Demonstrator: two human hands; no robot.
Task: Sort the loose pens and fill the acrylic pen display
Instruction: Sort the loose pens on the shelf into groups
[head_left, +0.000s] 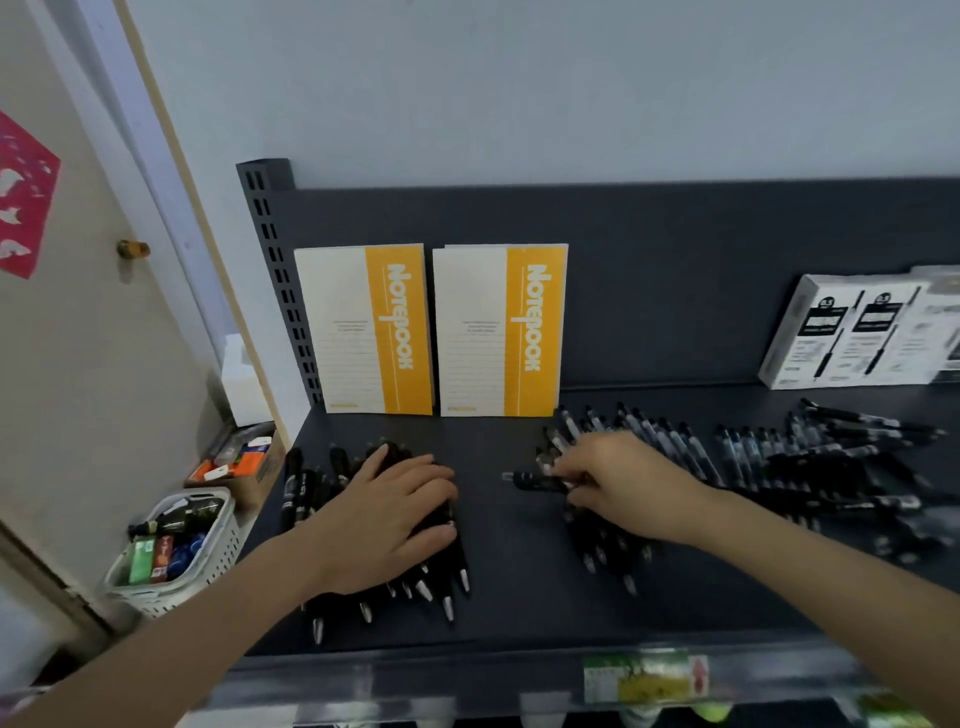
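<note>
Three pen heaps: loose black pens lie on the dark shelf (493, 571) in front of you, as a left heap (452, 558), a middle heap (602, 545) and a sprawling right heap (831, 467).
Left heap: its pens lie roughly side by side near the shelf's left end, silver tips pointing toward you.
Your left hand (389, 514): it lies palm down on the left heap, fingers straight and slightly spread, pressing the pens and gripping none.
Your right hand (618, 483): it sits over the middle heap with fingers curled, pinching a single pen (535, 482).
Single pen: it lies crosswise, sticking out leftward from your fingertips over the bare gap between the left and middle heaps. Whether it touches the shelf, you cannot tell.
Right heap: its pens cross one another at many angles, well apart from your left hand. The far end is blurred.
Notebooks: a left notebook (363, 330) and a right notebook (501, 330), both yellow and white, stand side by side against the back panel (675, 286), behind the left heap and the gap.
Pen boxes: white pen boxes (852, 332) lean on the back panel behind the right heap.
Shelf front: a green and yellow price label (644, 675) sits on the front edge, blurred.
Off the shelf, left: a white basket (208, 561) holds small bottles and packets. A cardboard box (260, 473) with orange items stands just behind it.
</note>
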